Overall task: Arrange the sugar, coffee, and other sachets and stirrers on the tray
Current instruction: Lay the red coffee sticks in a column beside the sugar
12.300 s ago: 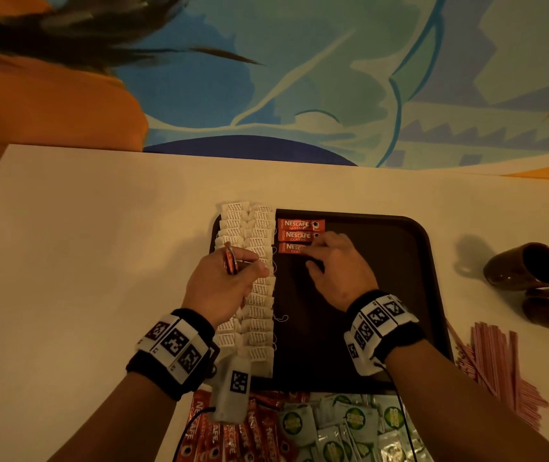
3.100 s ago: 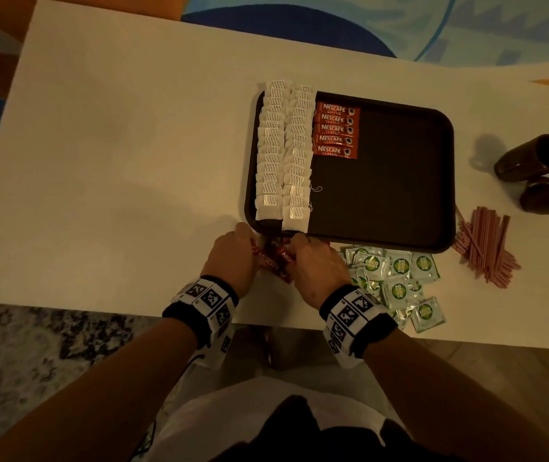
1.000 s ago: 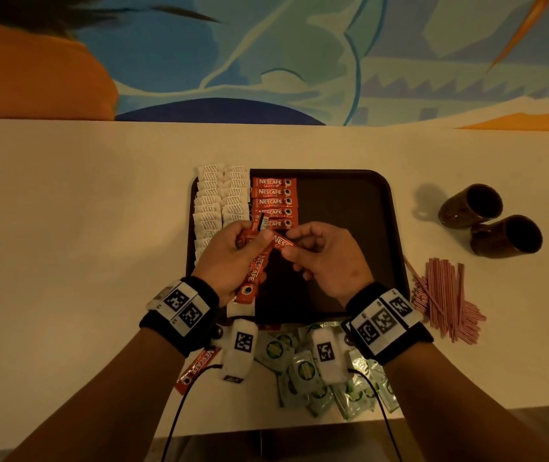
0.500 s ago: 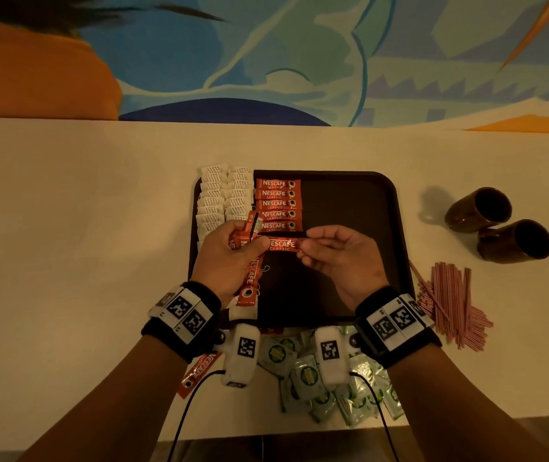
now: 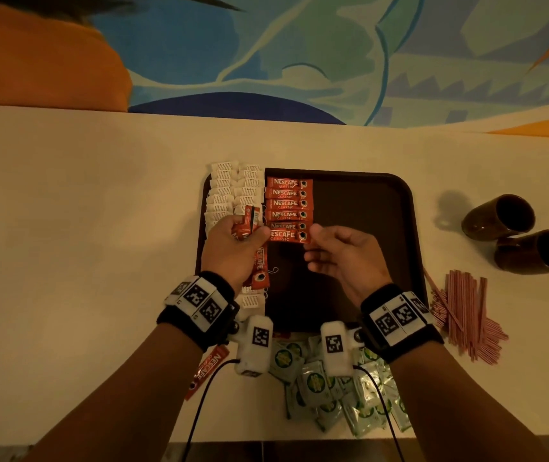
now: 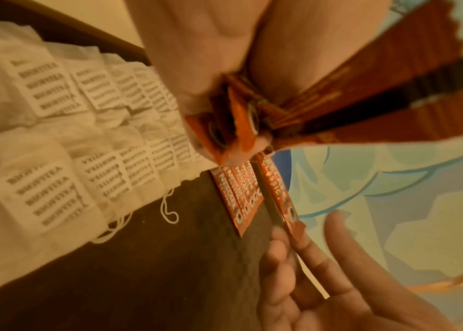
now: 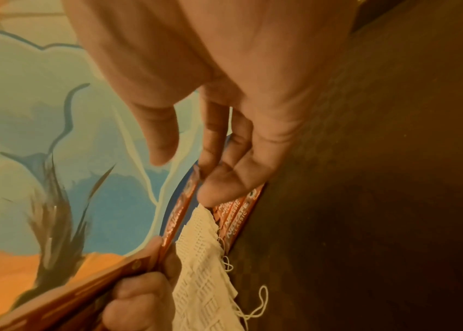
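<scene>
On the dark tray (image 5: 413,228) lie two columns of white tea bags (image 5: 233,191) and a row of red coffee sachets (image 5: 289,203). My left hand (image 5: 249,231) grips a bundle of red sachets (image 5: 260,268) over the tea bags; the left wrist view shows them fanned out (image 6: 366,89). One more red sachet (image 5: 288,235) hovers at the row's near end, its left end under my left thumb. My right hand (image 5: 311,243) touches its right end with the fingertips (image 7: 206,165). The thumb stands apart.
A pile of green sachets (image 5: 333,388) and one loose red sachet (image 5: 206,371) lie on the white table (image 5: 66,261) in front of the tray. Pink stirrers (image 5: 466,315) lie to the right, with two brown cups (image 5: 499,218) on their sides behind them.
The right hand drew one sachet sideways out of the left hand's bundle and carried it up to the row's near end. Its thumb has come off the sachet.
</scene>
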The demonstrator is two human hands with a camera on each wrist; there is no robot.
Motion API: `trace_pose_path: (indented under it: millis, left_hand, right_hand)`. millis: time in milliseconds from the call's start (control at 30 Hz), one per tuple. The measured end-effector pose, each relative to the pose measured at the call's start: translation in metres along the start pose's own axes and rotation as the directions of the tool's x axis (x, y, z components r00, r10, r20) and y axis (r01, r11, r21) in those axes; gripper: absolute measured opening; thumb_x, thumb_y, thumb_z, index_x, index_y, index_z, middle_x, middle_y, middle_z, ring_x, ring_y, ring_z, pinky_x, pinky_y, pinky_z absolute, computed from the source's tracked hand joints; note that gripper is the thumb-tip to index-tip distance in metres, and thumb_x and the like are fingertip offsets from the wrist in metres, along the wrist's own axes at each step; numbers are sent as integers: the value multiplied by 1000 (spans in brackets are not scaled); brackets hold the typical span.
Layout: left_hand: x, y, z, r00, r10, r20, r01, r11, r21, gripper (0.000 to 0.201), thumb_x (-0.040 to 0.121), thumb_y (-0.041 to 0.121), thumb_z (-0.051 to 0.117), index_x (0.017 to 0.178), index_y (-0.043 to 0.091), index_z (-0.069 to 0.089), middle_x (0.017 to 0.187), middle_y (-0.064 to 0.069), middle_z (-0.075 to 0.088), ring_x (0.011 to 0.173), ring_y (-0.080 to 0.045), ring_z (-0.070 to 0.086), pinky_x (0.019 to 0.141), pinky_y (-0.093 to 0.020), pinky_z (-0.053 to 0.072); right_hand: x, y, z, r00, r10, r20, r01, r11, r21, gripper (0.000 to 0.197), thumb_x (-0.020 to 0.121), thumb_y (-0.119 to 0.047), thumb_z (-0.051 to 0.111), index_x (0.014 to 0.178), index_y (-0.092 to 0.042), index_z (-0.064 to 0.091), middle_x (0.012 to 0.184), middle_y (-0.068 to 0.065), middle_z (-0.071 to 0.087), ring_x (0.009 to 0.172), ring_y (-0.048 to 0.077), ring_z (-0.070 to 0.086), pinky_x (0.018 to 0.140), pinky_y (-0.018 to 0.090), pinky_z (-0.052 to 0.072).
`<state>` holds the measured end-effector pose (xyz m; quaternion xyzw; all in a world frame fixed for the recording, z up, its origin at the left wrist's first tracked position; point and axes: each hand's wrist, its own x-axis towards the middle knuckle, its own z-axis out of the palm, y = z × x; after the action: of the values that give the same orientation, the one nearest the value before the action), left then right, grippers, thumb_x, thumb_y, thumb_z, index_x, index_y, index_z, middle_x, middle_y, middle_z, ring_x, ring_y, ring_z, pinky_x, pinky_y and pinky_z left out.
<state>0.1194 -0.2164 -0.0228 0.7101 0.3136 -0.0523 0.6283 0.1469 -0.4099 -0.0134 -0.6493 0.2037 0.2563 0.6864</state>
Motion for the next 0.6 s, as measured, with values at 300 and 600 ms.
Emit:
trace_pose_path:
  millis: [300, 600]
  left_hand:
    - [5, -5, -26, 999, -39, 8, 39, 998, 42, 26, 85, 37, 78, 108, 28, 69, 101, 9, 77, 90, -14, 75, 88, -46, 60]
    - [-5, -11, -38, 999, -32, -3, 32, 998, 46, 25, 86, 38, 78, 107, 26, 70, 96, 5, 78, 82, -15, 75, 84, -46, 61]
  right_hand:
    - [28, 9, -8, 989, 16, -150, -52, 970, -239, 5, 92, -14, 73, 96, -11, 74, 94, 10, 77, 78, 18, 72, 76, 34, 62]
    - [49, 11, 6, 959, -100, -265, -98, 762, -640, 24, 80, -39, 85, 79, -20, 73, 76, -3, 74, 72, 12, 71, 70, 34, 62]
